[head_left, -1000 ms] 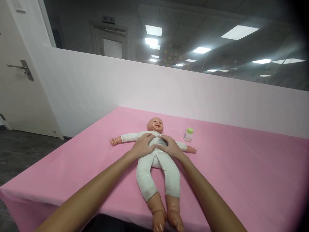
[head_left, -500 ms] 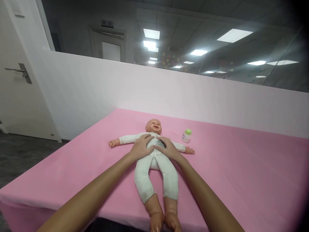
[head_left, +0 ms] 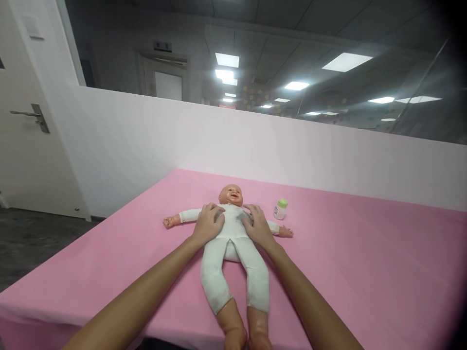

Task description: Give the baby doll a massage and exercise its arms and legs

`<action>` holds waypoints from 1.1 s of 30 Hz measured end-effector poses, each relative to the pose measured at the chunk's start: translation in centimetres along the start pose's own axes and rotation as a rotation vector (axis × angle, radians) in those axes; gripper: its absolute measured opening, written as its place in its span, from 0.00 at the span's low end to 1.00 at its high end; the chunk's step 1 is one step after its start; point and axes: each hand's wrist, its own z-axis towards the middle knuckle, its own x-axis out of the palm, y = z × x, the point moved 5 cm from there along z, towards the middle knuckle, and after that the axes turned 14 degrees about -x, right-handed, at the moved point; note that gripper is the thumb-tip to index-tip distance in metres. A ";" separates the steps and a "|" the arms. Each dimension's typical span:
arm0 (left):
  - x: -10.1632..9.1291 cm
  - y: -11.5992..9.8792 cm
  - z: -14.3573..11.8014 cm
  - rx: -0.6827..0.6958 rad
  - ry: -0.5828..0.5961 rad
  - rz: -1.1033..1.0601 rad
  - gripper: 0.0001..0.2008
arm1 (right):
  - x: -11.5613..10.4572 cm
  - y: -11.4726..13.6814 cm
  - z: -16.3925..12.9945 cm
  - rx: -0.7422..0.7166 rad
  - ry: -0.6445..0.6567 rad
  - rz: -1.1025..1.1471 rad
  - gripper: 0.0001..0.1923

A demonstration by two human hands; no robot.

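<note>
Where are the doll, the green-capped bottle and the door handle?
Doll (head_left: 232, 224), head view: on its white cloth torso.
Green-capped bottle (head_left: 280, 211), head view: on its body below the cap.
Door handle (head_left: 30, 114), head view: on its lever.

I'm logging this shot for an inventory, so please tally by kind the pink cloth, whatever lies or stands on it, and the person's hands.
Doll: 1
Green-capped bottle: 1
Pink cloth: 1
Hands: 2, the left hand and the right hand
Total: 5

This looks like an office, with light panels (head_left: 347, 62), a glass partition (head_left: 277, 63) and a lever-handled door (head_left: 29, 160).
</note>
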 end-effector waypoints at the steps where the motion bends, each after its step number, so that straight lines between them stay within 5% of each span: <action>1: -0.3 0.4 0.2 -0.029 -0.010 0.027 0.14 | -0.5 -0.3 -0.1 0.035 -0.041 -0.035 0.24; 5: -1.5 2.0 0.9 -0.218 0.025 0.150 0.16 | -2.6 -1.9 -0.6 0.219 -0.074 -0.126 0.27; 12: -1.8 4.3 1.3 -0.433 0.139 0.416 0.23 | -3.5 -3.9 -2.3 0.502 0.257 -0.217 0.33; 33: -1.9 4.6 1.4 -0.457 0.140 0.310 0.25 | -2.2 -4.2 -2.3 0.356 0.111 -0.235 0.25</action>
